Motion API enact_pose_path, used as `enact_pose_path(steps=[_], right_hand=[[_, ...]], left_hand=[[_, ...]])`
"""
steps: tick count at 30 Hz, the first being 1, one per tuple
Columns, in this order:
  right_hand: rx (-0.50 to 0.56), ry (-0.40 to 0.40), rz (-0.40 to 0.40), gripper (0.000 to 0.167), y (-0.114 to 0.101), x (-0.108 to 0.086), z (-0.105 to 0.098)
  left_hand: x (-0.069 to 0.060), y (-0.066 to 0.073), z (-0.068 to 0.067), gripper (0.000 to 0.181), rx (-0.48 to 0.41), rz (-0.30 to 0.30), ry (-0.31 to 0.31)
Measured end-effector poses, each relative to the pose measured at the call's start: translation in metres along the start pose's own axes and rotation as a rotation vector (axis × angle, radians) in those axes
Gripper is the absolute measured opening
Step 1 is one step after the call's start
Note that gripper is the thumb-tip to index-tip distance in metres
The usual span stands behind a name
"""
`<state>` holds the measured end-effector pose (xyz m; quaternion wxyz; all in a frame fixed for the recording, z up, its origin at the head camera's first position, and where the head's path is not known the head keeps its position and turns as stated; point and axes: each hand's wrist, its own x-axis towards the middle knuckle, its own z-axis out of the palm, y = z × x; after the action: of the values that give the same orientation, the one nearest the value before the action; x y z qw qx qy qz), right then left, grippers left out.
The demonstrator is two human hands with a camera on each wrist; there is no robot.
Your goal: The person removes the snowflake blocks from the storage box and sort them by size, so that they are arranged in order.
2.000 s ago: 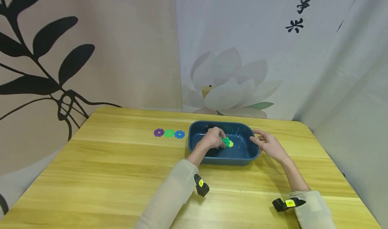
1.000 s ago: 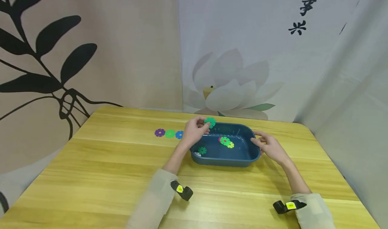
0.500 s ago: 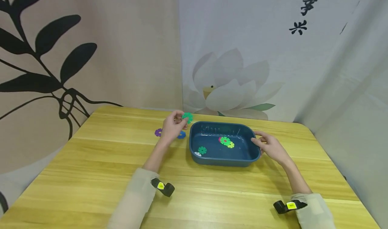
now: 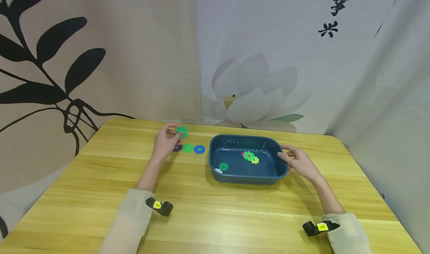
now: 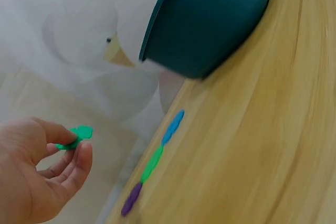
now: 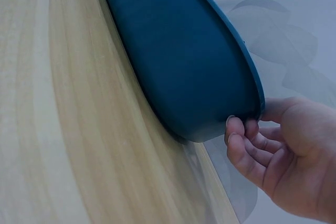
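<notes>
the left hand [image 4: 166, 142] is nearly closed, a sea-green flower-shaped disc [image 4: 181, 132] pinched between thumb and fingers; both are raised above the wooden table [image 4: 208, 213], near its far edge and toward its far left corner. beside the left hand, three similar discs lie in a row along the far edge, close edge to edge: from left to right, a purple disc [image 4: 177, 148], partly covered by the hand, a light green disc [image 4: 188, 148] and a blue disc [image 4: 199, 149]. just right of the row a dark blue basin [image 4: 248, 179] stands upright near the table's far edge, its long sides along that edge. the right hand [image 4: 297, 162] is partly closed, thumb and curled fingers gripping the basin at its right end. inside, near the middle of the basin's floor, a bright green disc [image 4: 249, 155] overlaps a yellow disc [image 4: 256, 160] and a pink disc [image 4: 243, 154]. by the basin's near left corner lie a dark green disc [image 4: 223, 166] and a white disc [image 4: 218, 170], the latter partly hidden by the near wall. a curtain [image 4: 161, 59] printed with dark leaves and a pale flower hangs beyond the table's far edge.
</notes>
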<state>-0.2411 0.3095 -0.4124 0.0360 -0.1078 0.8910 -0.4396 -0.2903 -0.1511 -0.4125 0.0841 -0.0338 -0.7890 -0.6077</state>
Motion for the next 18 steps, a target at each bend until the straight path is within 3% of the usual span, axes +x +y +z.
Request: enact_pose_path(steps=[5, 12, 18], right_hand=[[0.000, 0.000, -0.002, 0.058, -0.001, 0.000, 0.000], [0.003, -0.002, -0.002, 0.057, 0.000, 0.000, 0.000], [0.012, -0.006, -0.008, 0.057, 0.002, 0.002, 0.000]], left_hand=[[0.000, -0.010, -0.018, 0.035, 0.051, -0.034, 0.023], [-0.003, -0.024, -0.038, 0.034, 0.108, -0.145, 0.071], [-0.003, -0.035, -0.046, 0.037, 0.140, -0.197, 0.052]])
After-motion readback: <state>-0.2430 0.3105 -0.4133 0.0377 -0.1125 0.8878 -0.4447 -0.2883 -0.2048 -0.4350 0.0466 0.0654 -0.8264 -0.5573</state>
